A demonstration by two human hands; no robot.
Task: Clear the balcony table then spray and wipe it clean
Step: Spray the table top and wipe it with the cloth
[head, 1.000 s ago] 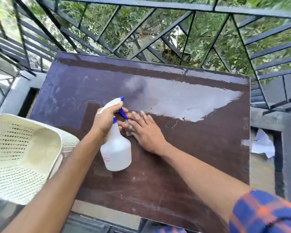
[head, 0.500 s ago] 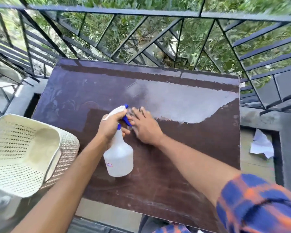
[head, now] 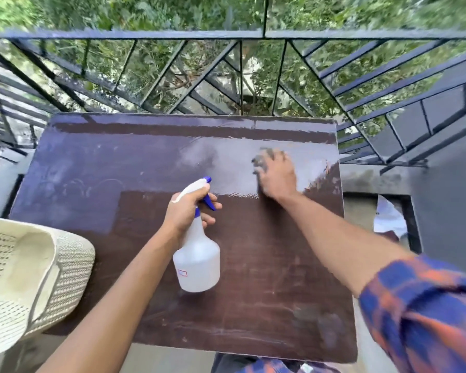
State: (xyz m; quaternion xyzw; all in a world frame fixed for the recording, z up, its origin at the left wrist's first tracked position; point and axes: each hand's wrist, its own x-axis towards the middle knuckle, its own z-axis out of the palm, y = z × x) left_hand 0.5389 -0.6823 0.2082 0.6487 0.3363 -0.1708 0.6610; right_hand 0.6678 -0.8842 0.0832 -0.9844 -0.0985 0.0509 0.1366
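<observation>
Standing by a black railing (head: 129,35), the dark brown table (head: 253,292) gleams.

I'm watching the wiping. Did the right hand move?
Yes. The right hand slid from beside the spray bottle toward the far right corner of the table.

This is a balcony of a home, out in the open. A black metal railing (head: 172,34) runs along its edge, and green leafy trees (head: 172,9) show through the bars. A brown table (head: 253,265) stands by the railing, with a cream plastic basket (head: 65,265) beside it.
</observation>
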